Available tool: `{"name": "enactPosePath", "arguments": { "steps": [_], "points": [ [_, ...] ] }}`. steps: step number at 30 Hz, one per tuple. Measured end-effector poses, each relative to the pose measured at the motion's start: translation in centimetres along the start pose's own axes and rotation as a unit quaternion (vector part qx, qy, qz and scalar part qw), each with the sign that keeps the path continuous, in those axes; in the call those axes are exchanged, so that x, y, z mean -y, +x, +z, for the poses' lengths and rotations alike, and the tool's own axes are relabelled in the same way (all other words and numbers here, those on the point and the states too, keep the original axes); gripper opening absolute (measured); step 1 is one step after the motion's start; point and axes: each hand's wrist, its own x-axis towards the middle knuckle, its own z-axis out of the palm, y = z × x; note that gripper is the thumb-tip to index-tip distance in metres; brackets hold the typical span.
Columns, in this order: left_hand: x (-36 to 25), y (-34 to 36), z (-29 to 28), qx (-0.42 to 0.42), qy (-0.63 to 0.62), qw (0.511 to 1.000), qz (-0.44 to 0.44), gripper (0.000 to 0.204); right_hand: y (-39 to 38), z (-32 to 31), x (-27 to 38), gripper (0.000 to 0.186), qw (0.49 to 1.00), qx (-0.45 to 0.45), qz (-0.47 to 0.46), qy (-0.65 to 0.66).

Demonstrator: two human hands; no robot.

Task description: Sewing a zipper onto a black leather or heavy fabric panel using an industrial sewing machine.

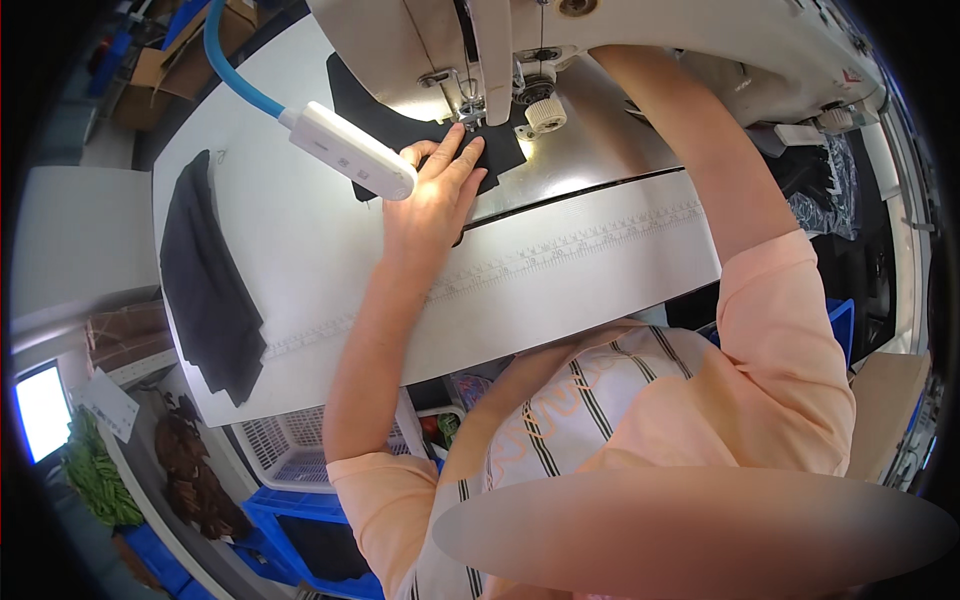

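My left hand [437,188] lies flat on a piece of black fabric [355,110], fingers stretched out and slightly apart. Its fingertips are right by the presser foot [470,120] of a white sewing machine [650,25]. The fabric is spread on the bed under the needle area. Reaching up from the right, my right forearm [700,140] passes behind the machine's arm, which hides the right hand. A white lamp head [350,155] on a blue flexible neck hangs just over the left hand. Further left, a stack of black fabric pieces [205,280] rests on the table.
The white table [560,270] has a printed ruler along its near side. Below its edge are a white plastic basket [290,450] and a blue crate [300,505]. Cardboard boxes [150,85] stand at upper left. A plastic-wrapped bundle [825,190] lies at right.
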Motion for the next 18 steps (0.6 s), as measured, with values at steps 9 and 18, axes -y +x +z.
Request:
{"name": "enactPosePath", "arguments": {
  "steps": [9, 18],
  "points": [
    [0.6, -0.8, -1.1, -0.006, 0.003, 1.0, 0.001, 0.027, -7.6, -7.7, 1.7, 0.021, 0.997, 0.064, 0.035, -0.018],
    [1.1, -1.0, -1.0, 0.005, 0.095, 0.995, 0.03, 0.032, -17.3, -17.4, 4.7, 0.023, 0.991, -0.067, -0.113, -0.023]
  ]
}}
